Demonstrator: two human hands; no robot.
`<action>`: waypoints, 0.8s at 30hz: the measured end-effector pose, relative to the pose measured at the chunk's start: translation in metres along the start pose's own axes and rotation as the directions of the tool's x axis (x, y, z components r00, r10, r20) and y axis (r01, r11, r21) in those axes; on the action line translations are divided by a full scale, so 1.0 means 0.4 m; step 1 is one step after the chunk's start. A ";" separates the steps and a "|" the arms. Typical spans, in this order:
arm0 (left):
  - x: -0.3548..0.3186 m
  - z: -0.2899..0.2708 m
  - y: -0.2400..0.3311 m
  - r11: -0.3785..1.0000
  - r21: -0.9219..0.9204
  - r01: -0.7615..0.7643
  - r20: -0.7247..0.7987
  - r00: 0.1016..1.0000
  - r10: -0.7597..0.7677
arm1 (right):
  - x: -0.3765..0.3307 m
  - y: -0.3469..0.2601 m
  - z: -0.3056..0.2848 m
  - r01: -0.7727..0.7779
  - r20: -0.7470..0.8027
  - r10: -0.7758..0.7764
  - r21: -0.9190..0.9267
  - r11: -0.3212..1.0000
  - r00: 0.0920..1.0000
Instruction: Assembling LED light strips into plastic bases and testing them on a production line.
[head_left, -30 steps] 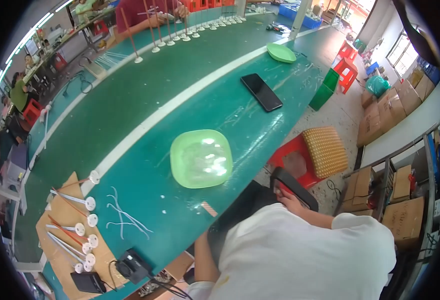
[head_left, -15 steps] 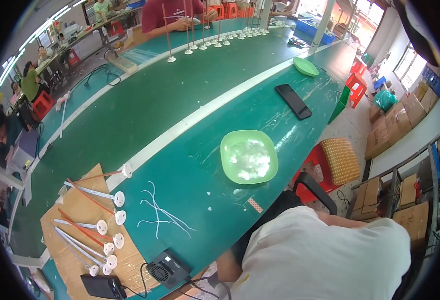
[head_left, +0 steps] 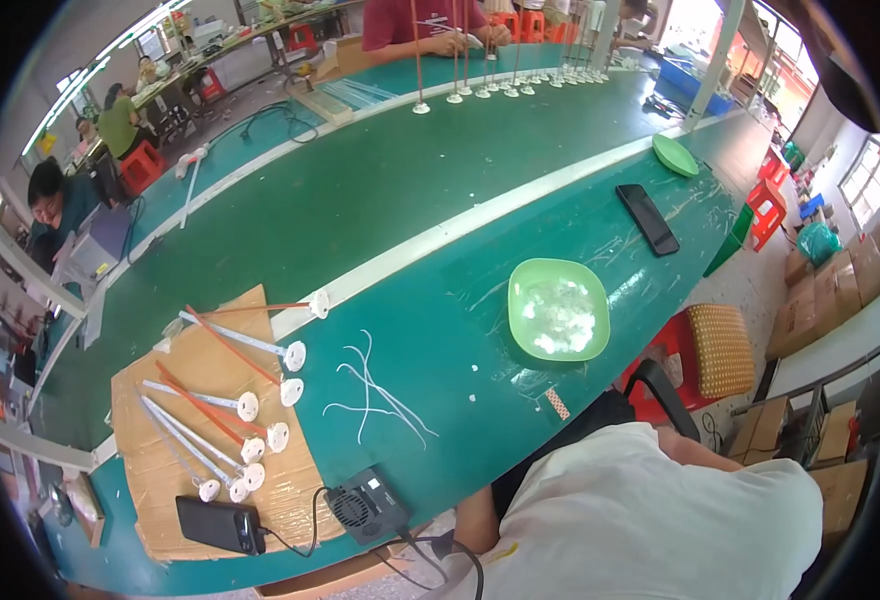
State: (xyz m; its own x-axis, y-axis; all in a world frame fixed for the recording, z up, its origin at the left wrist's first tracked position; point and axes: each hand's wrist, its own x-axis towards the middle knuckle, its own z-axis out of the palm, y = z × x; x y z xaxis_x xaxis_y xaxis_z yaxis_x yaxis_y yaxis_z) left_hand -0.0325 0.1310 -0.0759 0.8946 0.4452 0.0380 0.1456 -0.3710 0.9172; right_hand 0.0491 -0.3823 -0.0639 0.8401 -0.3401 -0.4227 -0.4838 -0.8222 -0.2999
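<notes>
Neither of my hands shows. A bare part of my left arm [head_left: 476, 522] drops below the table's near edge, beside the small black fan [head_left: 368, 505]. My right arm [head_left: 698, 453] shows in part beyond my white shirt, near the chair. Closest on the tabletop are a light green bowl [head_left: 517, 335] with small white pieces in it and several thin white wires [head_left: 370, 380] lying crossed. On a flat piece of cardboard [head_left: 150, 510] to the left lie several rods with round white ends [head_left: 296, 355], some rods brown, some pale. A black power bank [head_left: 218, 525] with a cable rests on its near edge.
A black phone [head_left: 647, 220] and a second green dish [head_left: 675, 156] lie farther right. A pale rail [head_left: 430, 232] divides the table from a dark green belt. Across it, a person in a red shirt [head_left: 400, 28] works near upright rods on white bases. A red stool [head_left: 650, 400] stands right.
The whole view has shifted, so the table and its things sit farther right and mostly higher in the picture. The things on the table keep their places. My hands stay out of sight.
</notes>
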 end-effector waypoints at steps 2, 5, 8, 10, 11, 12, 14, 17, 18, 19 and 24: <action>-0.007 0.000 0.006 1.000 -0.006 -0.004 -0.009 1.000 0.004 | -0.036 -0.020 -0.026 -0.058 -0.041 0.058 -0.009 0.998 0.997; -0.038 -0.006 0.012 1.000 -0.017 0.008 -0.035 0.999 -0.009 | -0.098 -0.060 -0.067 -0.137 -0.097 0.132 -0.038 0.990 0.986; -0.048 0.016 0.026 0.999 -0.039 0.006 -0.045 0.999 -0.008 | -0.154 -0.149 -0.079 -0.191 -0.146 0.186 -0.021 0.981 0.972; -0.054 0.028 0.036 0.998 -0.056 0.002 -0.052 0.999 -0.005 | -0.152 -0.147 -0.082 -0.213 -0.173 0.211 0.005 0.977 0.962; -0.059 0.038 0.044 0.998 -0.066 0.002 -0.054 0.999 -0.006 | -0.133 -0.115 -0.093 -0.047 -0.066 0.037 -0.145 0.988 0.997; -0.057 0.045 0.049 0.997 -0.072 -0.003 -0.054 0.999 -0.001 | -0.119 -0.090 -0.095 0.134 0.064 -0.121 -0.265 0.955 0.991; -0.051 0.058 0.057 0.997 -0.081 -0.010 -0.067 0.998 0.004 | -0.121 -0.061 -0.126 0.164 0.152 -0.148 -0.099 0.982 0.977; -0.048 0.074 0.071 0.996 -0.093 -0.014 -0.096 0.995 0.005 | -0.157 -0.018 -0.207 0.121 0.380 -0.278 0.386 0.914 0.882; -0.051 0.076 0.075 0.995 -0.095 -0.018 -0.095 0.995 0.009 | -0.164 0.010 -0.211 0.061 0.433 -0.332 0.531 0.845 0.838; -0.053 0.079 0.080 0.995 -0.096 -0.023 -0.092 0.996 0.014 | -0.129 0.040 -0.170 0.174 0.319 -0.355 0.478 0.861 0.879; -0.049 0.081 0.098 0.994 -0.099 -0.044 -0.110 0.993 0.033 | -0.100 -0.017 -0.066 0.500 0.008 -0.502 -0.111 0.859 0.865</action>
State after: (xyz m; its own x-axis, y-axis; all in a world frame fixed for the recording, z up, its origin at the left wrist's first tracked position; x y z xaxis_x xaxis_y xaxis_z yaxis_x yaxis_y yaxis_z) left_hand -0.0305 0.0813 -0.0536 0.8469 0.5198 0.1117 0.0637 -0.3078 0.9493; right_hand 0.0252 -0.3751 -0.0225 0.9674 0.1223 -0.2219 0.0315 -0.9271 -0.3736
